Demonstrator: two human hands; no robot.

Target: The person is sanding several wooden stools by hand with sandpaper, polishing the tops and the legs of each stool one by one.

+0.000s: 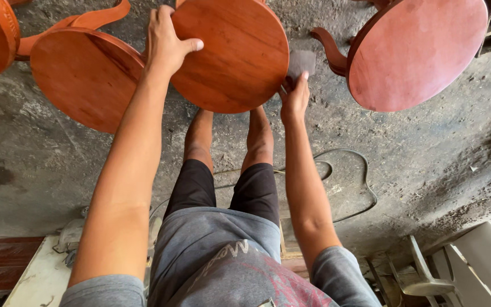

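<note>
two hands work one round wooden top [231,54]: left hand [166,42] grips its rim, right hand [295,96] pinches sandpaper [301,61] at its edge; sanding looks unfinished.

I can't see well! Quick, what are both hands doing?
Left hand: closed, gripping the round wooden tabletop.
Right hand: closed, holding grey sandpaper against its edge.

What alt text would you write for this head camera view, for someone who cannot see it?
Seen from above, a person's left hand grips the edge of a round reddish-brown wooden tabletop while the right hand presses a grey sanding sheet to its rim. Similar round tabletops stand either side on a dusty concrete floor, where a cable loops.
</note>
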